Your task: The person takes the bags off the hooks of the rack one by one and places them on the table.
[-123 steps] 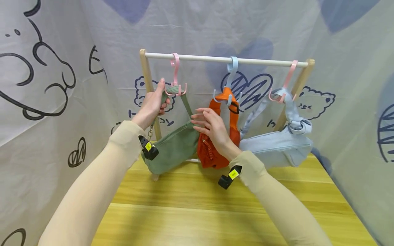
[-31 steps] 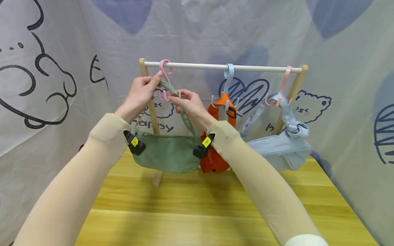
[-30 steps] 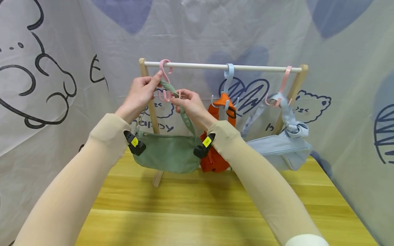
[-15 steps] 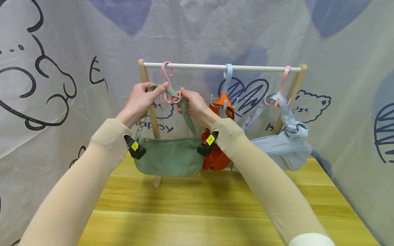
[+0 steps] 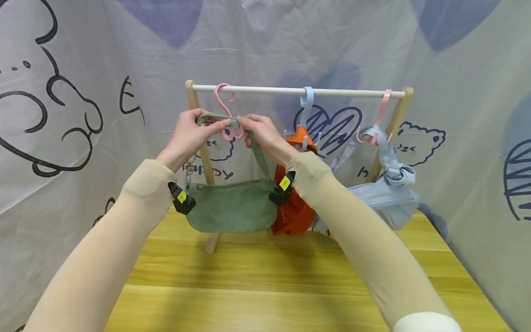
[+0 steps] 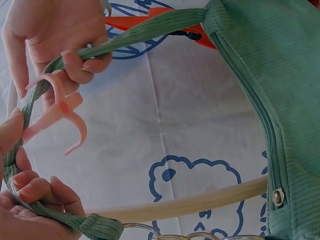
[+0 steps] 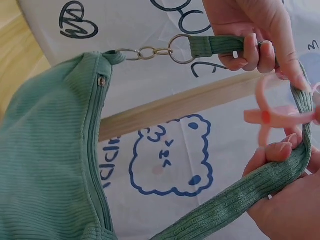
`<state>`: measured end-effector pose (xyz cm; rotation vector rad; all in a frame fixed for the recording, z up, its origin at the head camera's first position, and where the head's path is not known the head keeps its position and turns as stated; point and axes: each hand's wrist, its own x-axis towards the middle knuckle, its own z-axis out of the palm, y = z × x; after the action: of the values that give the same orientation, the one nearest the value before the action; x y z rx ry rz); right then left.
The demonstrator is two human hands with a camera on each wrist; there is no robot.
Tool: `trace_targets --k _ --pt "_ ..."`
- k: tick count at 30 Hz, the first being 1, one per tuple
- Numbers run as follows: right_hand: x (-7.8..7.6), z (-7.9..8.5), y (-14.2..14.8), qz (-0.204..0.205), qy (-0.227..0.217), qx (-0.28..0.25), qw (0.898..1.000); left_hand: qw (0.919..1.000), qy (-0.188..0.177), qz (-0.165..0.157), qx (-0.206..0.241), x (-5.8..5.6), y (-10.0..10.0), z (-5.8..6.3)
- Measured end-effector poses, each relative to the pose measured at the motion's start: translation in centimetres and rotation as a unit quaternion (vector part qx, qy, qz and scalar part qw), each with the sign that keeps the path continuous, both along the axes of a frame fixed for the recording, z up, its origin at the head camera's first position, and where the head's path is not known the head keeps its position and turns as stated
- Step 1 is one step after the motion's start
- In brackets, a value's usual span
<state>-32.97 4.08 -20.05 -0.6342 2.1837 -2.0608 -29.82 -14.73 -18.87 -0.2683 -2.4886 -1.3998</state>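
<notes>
A green corduroy shoulder bag (image 5: 232, 207) hangs below my hands, its zipper along the top. My left hand (image 5: 186, 138) pinches its strap (image 6: 160, 25) near the chain end, thumb and fingers around the band. With fingers curled on the same strap, my right hand (image 5: 267, 138) holds it just to the right. Between the two hands, the strap crosses the pink hook (image 7: 275, 117) right at its curved prongs. That hook hangs from the rack's white rail (image 5: 265, 90). Metal chain links (image 7: 147, 52) join the strap to the bag.
An orange bag (image 5: 294, 212) hangs from a light blue hook (image 5: 307, 103), partly behind my right forearm. A pale blue bag (image 5: 386, 200) hangs from another pink hook (image 5: 382, 113) at the right. The rack's wooden legs stand on a yellow wooden table (image 5: 265, 281).
My right hand, straight-fingered beside the green bag at first, has risen and taken hold of its strap. Lately my left hand has lowered slightly toward the prongs, and the bag has shifted a little right.
</notes>
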Motion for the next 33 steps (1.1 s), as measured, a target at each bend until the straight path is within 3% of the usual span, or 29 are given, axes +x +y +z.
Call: trace_targets --k 10,15,19,24,33 --pt "0.2 0.9 0.4 -0.016 0.079 0.109 0.991 0.9992 0.032 0.016 -0.016 0.3 -0.1 -0.1" --pt "0.4 1.0 0.3 -0.037 0.129 0.118 0.984 0.9985 0.051 0.019 -0.014 0.5 -0.2 -0.1" --pt "0.9 0.7 0.4 -0.038 0.129 0.104 0.985 0.9974 0.070 0.015 -0.012 1.0 -0.3 -0.1" --pt "1.7 -0.6 0.7 -0.028 0.123 0.083 0.989 0.9953 0.095 -0.004 -0.019 1.7 -0.3 -0.4" --pt "3.7 -4.7 1.9 -0.004 0.125 0.079 0.989 0.9923 0.116 -0.032 -0.030 2.9 0.0 -1.3"
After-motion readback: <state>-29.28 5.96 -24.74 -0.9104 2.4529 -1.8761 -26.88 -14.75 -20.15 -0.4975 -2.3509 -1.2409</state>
